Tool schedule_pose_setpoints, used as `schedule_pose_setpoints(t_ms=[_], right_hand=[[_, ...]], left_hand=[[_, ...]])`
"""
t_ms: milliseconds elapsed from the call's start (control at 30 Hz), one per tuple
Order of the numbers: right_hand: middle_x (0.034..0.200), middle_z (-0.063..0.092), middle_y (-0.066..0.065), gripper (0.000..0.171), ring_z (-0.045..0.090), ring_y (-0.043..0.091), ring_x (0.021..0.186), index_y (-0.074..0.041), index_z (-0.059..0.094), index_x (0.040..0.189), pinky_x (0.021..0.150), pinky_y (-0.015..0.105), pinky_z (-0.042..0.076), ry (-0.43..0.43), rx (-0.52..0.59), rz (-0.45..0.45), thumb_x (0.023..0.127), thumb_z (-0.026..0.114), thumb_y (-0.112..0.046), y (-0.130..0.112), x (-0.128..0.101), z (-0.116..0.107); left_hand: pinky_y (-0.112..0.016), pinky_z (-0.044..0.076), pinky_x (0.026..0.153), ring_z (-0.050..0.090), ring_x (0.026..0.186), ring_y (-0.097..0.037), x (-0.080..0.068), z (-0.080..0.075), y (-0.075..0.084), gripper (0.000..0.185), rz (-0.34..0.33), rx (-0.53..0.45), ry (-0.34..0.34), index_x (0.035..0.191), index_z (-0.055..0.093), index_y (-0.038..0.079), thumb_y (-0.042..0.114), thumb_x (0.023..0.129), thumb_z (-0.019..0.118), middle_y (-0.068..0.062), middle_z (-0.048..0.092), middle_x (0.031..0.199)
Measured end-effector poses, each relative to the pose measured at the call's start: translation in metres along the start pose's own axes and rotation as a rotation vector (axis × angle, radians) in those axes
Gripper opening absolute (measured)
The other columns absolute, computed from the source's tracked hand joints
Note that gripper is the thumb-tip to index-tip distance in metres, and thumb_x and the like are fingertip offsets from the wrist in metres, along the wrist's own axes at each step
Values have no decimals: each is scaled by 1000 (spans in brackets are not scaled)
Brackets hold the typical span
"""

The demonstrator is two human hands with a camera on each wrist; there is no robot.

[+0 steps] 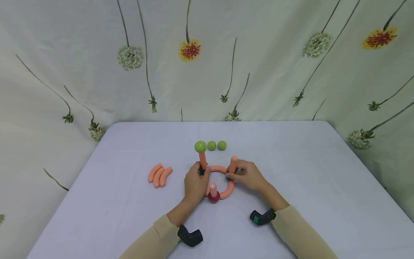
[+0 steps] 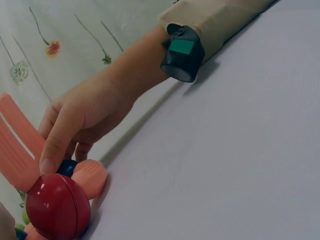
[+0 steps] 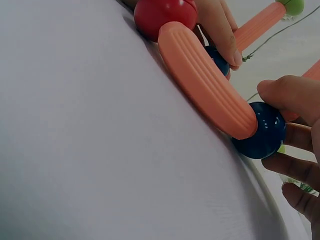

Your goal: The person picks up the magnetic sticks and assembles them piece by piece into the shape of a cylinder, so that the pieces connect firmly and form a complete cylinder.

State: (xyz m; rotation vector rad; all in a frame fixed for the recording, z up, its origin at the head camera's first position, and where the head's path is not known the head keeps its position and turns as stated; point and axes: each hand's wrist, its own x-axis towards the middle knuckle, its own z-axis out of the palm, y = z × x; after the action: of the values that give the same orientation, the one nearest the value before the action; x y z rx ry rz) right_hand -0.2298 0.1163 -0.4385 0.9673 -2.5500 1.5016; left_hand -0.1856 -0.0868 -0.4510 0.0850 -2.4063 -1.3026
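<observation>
On the table lies a ring of curved orange rods (image 1: 227, 191) joined by balls. My left hand (image 1: 195, 183) grips the dark blue ball (image 3: 217, 59) at the ring's left, from which rises an orange rod (image 1: 202, 160) topped by a green ball (image 1: 200, 146). At the right, my right hand (image 1: 249, 176) holds another blue ball (image 3: 260, 131) between thumb and fingers; an upright orange rod (image 1: 233, 163) with a bare top stands on it. The red ball (image 2: 57, 206) nearest me carries a third upright rod (image 1: 212, 189), touched by neither hand.
Three loose curved rods (image 1: 160, 176) lie side by side left of the ring. Behind it, two green balls (image 1: 216, 145) sit on the white-covered table (image 1: 291, 154). A flower-printed cloth (image 1: 207, 82) hangs beyond the far edge. Both wrists wear black devices (image 1: 190, 236).
</observation>
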Motion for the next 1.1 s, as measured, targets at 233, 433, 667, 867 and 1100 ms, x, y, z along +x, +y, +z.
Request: schedule_pose_setpoints(t_ms=[233, 433, 667, 867, 1100], right_hand=[[90, 70, -4, 6, 59, 12, 81, -12, 72, 88, 73, 30, 48, 6, 30, -3, 84, 77, -11, 3, -1, 1], [91, 69, -3, 9, 58, 13, 79, -11, 72, 91, 70, 27, 48, 14, 54, 14, 84, 76, -12, 7, -3, 1], [87, 64, -4, 8, 57, 15, 78, -13, 71, 89, 69, 30, 48, 18, 24, -38, 84, 77, -12, 6, -2, 3], [89, 63, -1, 11, 57, 22, 78, -7, 72, 94, 69, 34, 48, 27, -5, -27, 84, 77, -10, 4, -2, 5], [90, 64, 5, 10, 56, 19, 79, -2, 71, 95, 70, 32, 48, 27, -18, -2, 86, 73, -6, 4, -2, 7]], left_hand=[[-38, 48, 71, 57, 80, -21, -1, 0, 0, 18, 13, 2, 1, 104, 64, 5, 18, 92, 67, -8, 66, 96], [-40, 47, 70, 57, 78, -22, -2, -1, 1, 17, 41, 6, 11, 103, 64, 5, 17, 91, 68, -9, 65, 93], [-42, 49, 72, 58, 79, -23, -2, 0, 0, 17, 61, 8, 17, 103, 64, 4, 17, 92, 67, -9, 65, 94], [-43, 49, 72, 58, 79, -25, -2, 0, -1, 19, 95, 28, 29, 104, 64, 3, 17, 91, 67, -10, 64, 92], [-41, 50, 71, 57, 78, -24, -2, 1, -2, 19, 88, 34, 15, 104, 63, 2, 17, 92, 67, -10, 63, 91]])
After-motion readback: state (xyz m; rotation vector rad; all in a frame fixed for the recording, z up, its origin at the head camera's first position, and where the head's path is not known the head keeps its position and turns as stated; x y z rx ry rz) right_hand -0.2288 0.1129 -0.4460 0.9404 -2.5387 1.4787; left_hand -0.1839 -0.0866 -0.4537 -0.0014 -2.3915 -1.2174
